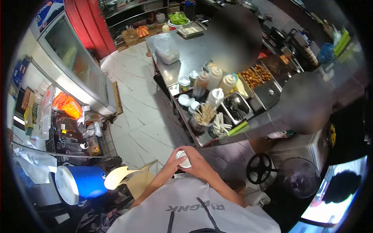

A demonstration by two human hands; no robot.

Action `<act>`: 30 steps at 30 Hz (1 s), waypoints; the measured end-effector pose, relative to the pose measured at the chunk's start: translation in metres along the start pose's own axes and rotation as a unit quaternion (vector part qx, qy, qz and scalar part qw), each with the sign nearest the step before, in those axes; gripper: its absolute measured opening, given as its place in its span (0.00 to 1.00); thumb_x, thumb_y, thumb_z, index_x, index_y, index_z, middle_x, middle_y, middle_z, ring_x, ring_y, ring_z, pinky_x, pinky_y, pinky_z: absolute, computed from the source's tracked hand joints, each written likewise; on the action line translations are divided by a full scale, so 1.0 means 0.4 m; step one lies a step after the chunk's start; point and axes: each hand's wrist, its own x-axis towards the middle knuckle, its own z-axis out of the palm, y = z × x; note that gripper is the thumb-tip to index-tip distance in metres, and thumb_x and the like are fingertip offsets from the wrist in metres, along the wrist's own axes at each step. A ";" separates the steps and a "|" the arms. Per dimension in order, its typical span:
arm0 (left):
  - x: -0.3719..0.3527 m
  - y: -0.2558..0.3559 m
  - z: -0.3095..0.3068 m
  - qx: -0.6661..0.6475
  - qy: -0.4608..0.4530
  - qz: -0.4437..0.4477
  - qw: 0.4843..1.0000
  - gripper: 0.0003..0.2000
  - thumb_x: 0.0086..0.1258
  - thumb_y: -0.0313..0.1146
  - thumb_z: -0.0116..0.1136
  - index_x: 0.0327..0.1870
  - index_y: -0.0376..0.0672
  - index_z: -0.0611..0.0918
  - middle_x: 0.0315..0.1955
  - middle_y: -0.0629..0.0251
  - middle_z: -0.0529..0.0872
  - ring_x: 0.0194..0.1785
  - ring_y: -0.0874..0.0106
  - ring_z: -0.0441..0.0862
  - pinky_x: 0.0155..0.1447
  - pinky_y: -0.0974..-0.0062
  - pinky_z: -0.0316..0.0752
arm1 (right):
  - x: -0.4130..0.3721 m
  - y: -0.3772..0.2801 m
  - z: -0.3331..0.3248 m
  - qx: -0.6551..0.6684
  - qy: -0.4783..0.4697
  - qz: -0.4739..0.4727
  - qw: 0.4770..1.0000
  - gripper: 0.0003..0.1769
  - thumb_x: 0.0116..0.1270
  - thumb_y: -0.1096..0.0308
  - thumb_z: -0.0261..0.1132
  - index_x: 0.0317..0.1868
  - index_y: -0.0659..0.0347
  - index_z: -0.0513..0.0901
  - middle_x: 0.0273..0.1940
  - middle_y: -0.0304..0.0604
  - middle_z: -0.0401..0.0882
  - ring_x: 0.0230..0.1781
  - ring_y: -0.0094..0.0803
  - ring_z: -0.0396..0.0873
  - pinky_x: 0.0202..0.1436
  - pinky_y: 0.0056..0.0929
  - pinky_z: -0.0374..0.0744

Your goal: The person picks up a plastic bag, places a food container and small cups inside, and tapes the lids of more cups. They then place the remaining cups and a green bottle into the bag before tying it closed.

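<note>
We are clasping a small white cup in our left hand and right hand, both wrapped around it, with the steel counter lying ahead of them.

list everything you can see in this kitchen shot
steel counter: one, grey, centre, running to the back
squeeze bottles: about four, white and brown, mid counter
jars: two, pale lids, left of the bottles
wooden skewers: one bunch, tan, near end of the counter
fried food trays: two, golden brown, right of the bottles
greens: one bowlful, green, far end
plastic bag: one, clear, on the counter
display fridge: one, white with glass, left
cooler: one, blue with white lid, bottom left
small white cup: one, white, between both hands
left hand: grip on the cup's left side
right hand: grip wrapped round the cup
</note>
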 end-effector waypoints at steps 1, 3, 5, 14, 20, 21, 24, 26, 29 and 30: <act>0.001 0.015 -0.027 -0.030 0.041 0.008 0.999 0.31 0.84 0.35 0.57 0.82 0.46 0.60 0.70 0.58 0.75 0.74 0.64 0.76 0.73 0.59 0.77 | 0.051 0.010 0.012 0.001 -0.025 -0.020 0.999 0.39 0.60 0.70 0.80 0.71 0.59 0.74 0.66 0.52 0.77 0.68 0.53 0.77 0.70 0.42 0.77; 0.027 0.045 -0.077 -0.096 0.115 0.032 0.988 0.31 0.83 0.34 0.58 0.82 0.45 0.60 0.70 0.57 0.75 0.75 0.63 0.75 0.75 0.59 0.76 | 0.164 0.035 0.045 0.007 -0.054 -0.044 0.998 0.38 0.59 0.71 0.80 0.70 0.59 0.75 0.64 0.52 0.79 0.67 0.55 0.78 0.67 0.43 0.79; 0.061 0.088 -0.142 -0.096 0.126 0.058 0.986 0.30 0.87 0.42 0.51 0.84 0.45 0.60 0.76 0.56 0.72 0.78 0.63 0.72 0.79 0.59 0.72 | 0.280 0.032 0.066 0.030 -0.089 -0.060 0.994 0.38 0.59 0.71 0.80 0.70 0.59 0.75 0.63 0.52 0.81 0.66 0.56 0.79 0.67 0.45 0.79; 0.364 0.499 -0.574 0.151 0.258 0.074 0.951 0.39 0.87 0.64 0.38 0.83 0.37 0.61 0.74 0.52 0.75 0.72 0.61 0.78 0.74 0.62 0.73 | 0.850 0.100 0.125 -0.022 -0.001 -0.028 0.999 0.44 0.53 0.61 0.85 0.68 0.64 0.76 0.63 0.57 0.81 0.66 0.56 0.80 0.69 0.44 0.79; 0.692 1.026 -0.709 0.360 0.265 0.319 0.836 0.18 0.82 0.37 0.63 0.65 0.37 0.81 0.49 0.58 0.89 0.55 0.69 0.86 0.60 0.68 0.79 | 1.151 -0.058 -0.052 -0.042 0.122 0.070 0.989 0.44 0.53 0.62 0.84 0.70 0.61 0.76 0.62 0.56 0.82 0.64 0.52 0.82 0.69 0.42 0.79; 0.756 1.132 -0.670 0.406 0.254 0.363 0.800 0.15 0.79 0.33 0.64 0.62 0.37 0.83 0.47 0.57 0.90 0.53 0.66 0.87 0.58 0.67 0.79 | 1.186 -0.090 -0.082 -0.050 0.152 0.071 0.985 0.44 0.53 0.61 0.84 0.70 0.61 0.76 0.61 0.56 0.83 0.64 0.52 0.83 0.68 0.43 0.79; 0.996 1.348 -0.565 0.520 0.161 0.454 0.705 0.12 0.71 0.23 0.64 0.54 0.38 0.86 0.46 0.55 0.89 0.50 0.57 0.87 0.56 0.63 0.80 | 1.297 -0.155 -0.157 -0.057 0.203 0.070 0.975 0.45 0.51 0.60 0.86 0.69 0.61 0.77 0.59 0.53 0.84 0.61 0.46 0.83 0.68 0.40 0.78; 1.156 1.439 -0.501 0.633 0.010 0.524 0.569 0.15 0.61 0.18 0.61 0.49 0.42 0.87 0.52 0.57 0.88 0.59 0.57 0.84 0.64 0.60 0.78 | 1.381 -0.185 -0.200 -0.029 0.235 0.059 0.970 0.45 0.51 0.60 0.86 0.69 0.61 0.77 0.59 0.50 0.84 0.60 0.41 0.83 0.68 0.39 0.78; 1.372 1.445 -0.493 0.738 -0.066 0.575 0.348 0.14 0.60 0.19 0.62 0.47 0.43 0.87 0.51 0.59 0.87 0.62 0.57 0.82 0.67 0.57 0.76 | 1.529 -0.178 -0.227 0.024 0.279 0.022 0.960 0.45 0.52 0.60 0.86 0.69 0.60 0.76 0.59 0.47 0.83 0.60 0.38 0.82 0.68 0.39 0.77; 1.425 1.438 -0.511 0.751 -0.094 0.541 0.367 0.13 0.61 0.20 0.62 0.46 0.43 0.87 0.49 0.58 0.87 0.61 0.56 0.82 0.65 0.56 0.77 | 1.586 -0.153 -0.231 0.046 0.288 0.013 0.957 0.45 0.52 0.60 0.86 0.69 0.60 0.76 0.59 0.47 0.82 0.60 0.38 0.81 0.68 0.39 0.77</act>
